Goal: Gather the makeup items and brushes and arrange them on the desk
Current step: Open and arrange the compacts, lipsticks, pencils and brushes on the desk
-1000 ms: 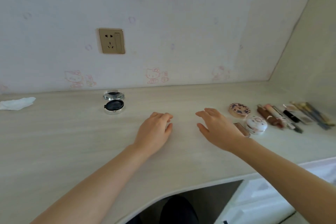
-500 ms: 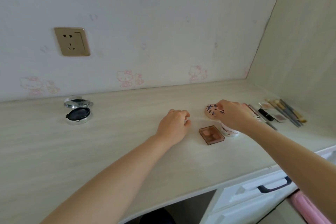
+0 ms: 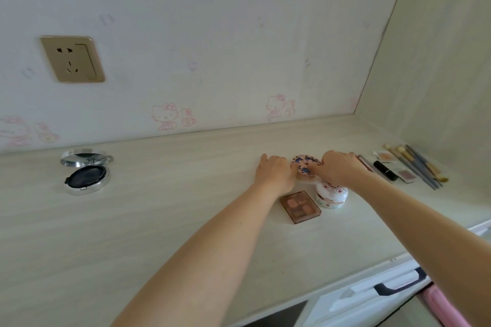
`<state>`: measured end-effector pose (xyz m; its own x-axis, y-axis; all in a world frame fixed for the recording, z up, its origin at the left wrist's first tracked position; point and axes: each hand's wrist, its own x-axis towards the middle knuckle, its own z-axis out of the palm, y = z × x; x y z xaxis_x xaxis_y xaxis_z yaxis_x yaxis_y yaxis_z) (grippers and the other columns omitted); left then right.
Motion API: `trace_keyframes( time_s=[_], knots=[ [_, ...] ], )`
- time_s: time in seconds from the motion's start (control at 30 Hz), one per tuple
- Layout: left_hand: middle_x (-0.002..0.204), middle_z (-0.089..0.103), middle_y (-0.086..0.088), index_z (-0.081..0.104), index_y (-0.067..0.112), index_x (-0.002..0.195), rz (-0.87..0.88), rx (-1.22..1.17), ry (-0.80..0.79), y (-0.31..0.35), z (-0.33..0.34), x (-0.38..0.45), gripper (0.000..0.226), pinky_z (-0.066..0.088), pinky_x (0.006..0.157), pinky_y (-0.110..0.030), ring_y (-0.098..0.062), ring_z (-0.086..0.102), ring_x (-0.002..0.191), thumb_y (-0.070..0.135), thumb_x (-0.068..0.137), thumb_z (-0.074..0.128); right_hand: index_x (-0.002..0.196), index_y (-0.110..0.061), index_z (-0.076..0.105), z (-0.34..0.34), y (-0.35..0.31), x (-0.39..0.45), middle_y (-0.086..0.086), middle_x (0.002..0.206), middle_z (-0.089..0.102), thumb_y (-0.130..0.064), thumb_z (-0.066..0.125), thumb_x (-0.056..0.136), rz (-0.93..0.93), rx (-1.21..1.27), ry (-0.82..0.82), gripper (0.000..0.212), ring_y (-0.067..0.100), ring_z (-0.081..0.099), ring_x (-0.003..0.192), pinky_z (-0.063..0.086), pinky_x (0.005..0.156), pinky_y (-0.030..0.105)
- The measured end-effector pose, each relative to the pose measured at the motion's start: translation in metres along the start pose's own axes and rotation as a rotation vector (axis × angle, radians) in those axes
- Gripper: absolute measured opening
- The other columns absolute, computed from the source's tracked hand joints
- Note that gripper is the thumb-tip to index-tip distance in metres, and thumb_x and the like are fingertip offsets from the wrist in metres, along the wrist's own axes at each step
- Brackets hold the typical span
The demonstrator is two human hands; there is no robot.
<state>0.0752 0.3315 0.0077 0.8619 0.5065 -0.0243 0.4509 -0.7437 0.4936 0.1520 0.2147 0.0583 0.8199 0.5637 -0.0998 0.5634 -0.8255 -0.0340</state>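
A: Starting at the left, what lies on the desk (image 3: 186, 220)?

B: The open compact (image 3: 85, 174), well apart from everything else, its mirrored lid tipped back toward the wall. It looks rigid and light, but the hinge and mirror seem fragile; it would best be taken by the rim of the base, not by the lid.

A: And the hands?

B: The left hand (image 3: 275, 174) rests knuckles-up with its fingers curled, touching the left edge of the patterned round compact (image 3: 304, 166). Whether it actually grips is not visible. The right hand (image 3: 338, 168) comes from the other side, its fingers bent over the compact's right edge and seemingly pinching it. A flat disc like that has no long axis; it is probably smooth and slippery, so a hold on opposite edges suits it.

A: Nearer the person?

B: The brown palette (image 3: 300, 206) lies flat, its long axis running from the front of the desk toward the wall, tilted slightly left. Just beside it sits the white domed pot (image 3: 332, 195), likely breakable.

A: Farther right?

B: A black lipstick (image 3: 385, 170), two small pans, and the brushes (image 3: 417, 166), thin and light, lying side by side, their tips toward the back wall and their handles angled toward the right front.
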Motion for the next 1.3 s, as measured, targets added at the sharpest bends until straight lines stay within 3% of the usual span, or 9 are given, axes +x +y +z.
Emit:
trace_keyframes(
  time_s=[0.13,0.3,0.4,0.5,0.6,0.77,0.9,1.17,1.3],
  knots=[
    [0.149,0.034,-0.012,0.048,0.007,0.135,-0.029,0.052,-0.024,0.009,0.007,0.002,0.057,0.012,0.116,-0.047,-0.036,0.004,0.145,0.047,0.101,0.025,0.062,-0.012,0.04,-0.001,0.001,0.002,0.0,0.064,0.044,-0.049,0.041,0.096,-0.003,0.034,-0.02,0.05,0.022,0.046,0.083,0.035,0.092,0.037],
    [0.146,0.039,-0.012,0.051,0.006,0.131,-0.004,0.017,0.022,0.007,0.008,-0.001,0.053,0.012,0.117,-0.047,-0.035,0.005,0.145,0.045,0.101,0.031,0.062,-0.009,0.044,0.001,0.001,-0.003,0.002,0.06,0.044,-0.045,0.049,0.094,0.038,0.186,-0.004,0.049,0.024,0.047,0.079,0.031,0.077,0.031],
    [0.137,0.049,-0.015,0.054,0.005,0.128,0.046,-0.154,0.089,0.001,0.008,-0.005,0.045,0.016,0.117,-0.041,-0.034,0.018,0.143,0.037,0.1,0.039,0.087,0.0,0.065,-0.002,-0.001,-0.008,0.007,0.068,0.057,-0.036,0.055,0.093,0.068,0.348,0.021,0.039,0.025,0.052,0.077,0.036,0.071,0.03],
    [0.122,0.063,-0.014,0.06,0.007,0.121,0.05,-0.456,0.198,-0.002,0.005,-0.011,0.031,0.04,0.102,-0.038,-0.031,0.051,0.122,0.022,0.098,0.047,0.104,0.0,0.069,-0.004,-0.007,-0.013,0.017,0.092,0.07,-0.029,0.057,0.094,0.061,0.498,0.08,0.032,0.022,0.056,0.072,0.04,0.057,0.027],
    [0.124,0.063,-0.011,0.058,0.009,0.127,-0.045,-0.731,0.302,-0.003,-0.003,-0.017,0.032,0.047,0.096,-0.031,-0.023,0.06,0.112,0.014,0.096,0.052,0.1,-0.002,0.07,-0.004,-0.015,-0.014,0.011,0.077,0.065,-0.026,0.057,0.094,0.053,0.562,0.145,0.028,0.018,0.052,0.061,0.037,0.049,0.024],
    [0.112,0.066,-0.021,0.059,0.003,0.121,-0.072,-1.13,0.303,-0.014,-0.025,-0.026,0.029,0.057,0.083,-0.037,-0.029,0.067,0.098,0.002,0.092,0.056,0.101,-0.009,0.062,-0.009,-0.026,-0.018,0.009,0.088,0.068,-0.023,0.064,0.09,0.036,0.944,0.197,0.017,0.022,0.066,0.079,0.057,0.069,0.036],
    [0.103,0.068,-0.019,0.061,0.005,0.112,-0.015,-1.237,0.261,-0.028,-0.048,-0.048,0.022,0.059,0.065,-0.025,-0.02,0.069,0.08,0.002,0.091,0.057,0.102,-0.01,0.059,-0.015,-0.041,-0.032,0.018,0.097,0.068,-0.012,0.065,0.089,0.038,1.352,0.054,0.015,0.028,0.072,0.083,0.06,0.074,0.039],
    [0.104,0.07,-0.016,0.061,0.008,0.12,0.008,-1.227,0.212,-0.075,-0.093,-0.103,0.03,0.058,0.082,-0.04,-0.028,0.07,0.093,0.013,0.09,0.063,0.103,-0.018,0.063,-0.019,-0.091,-0.076,0.014,0.098,0.069,-0.007,0.059,0.092,-0.114,1.518,-0.099,0.016,0.026,0.073,0.082,0.06,0.071,0.038],
    [0.106,0.071,-0.013,0.064,0.008,0.118,0.005,-1.237,0.22,-0.102,-0.111,-0.133,0.028,0.058,0.083,-0.039,-0.027,0.07,0.095,0.014,0.092,0.062,0.109,-0.008,0.063,-0.017,-0.121,-0.096,0.016,0.1,0.07,-0.005,0.059,0.092,-0.16,1.528,-0.175,0.018,0.028,0.072,0.085,0.06,0.07,0.037]
  ],
)
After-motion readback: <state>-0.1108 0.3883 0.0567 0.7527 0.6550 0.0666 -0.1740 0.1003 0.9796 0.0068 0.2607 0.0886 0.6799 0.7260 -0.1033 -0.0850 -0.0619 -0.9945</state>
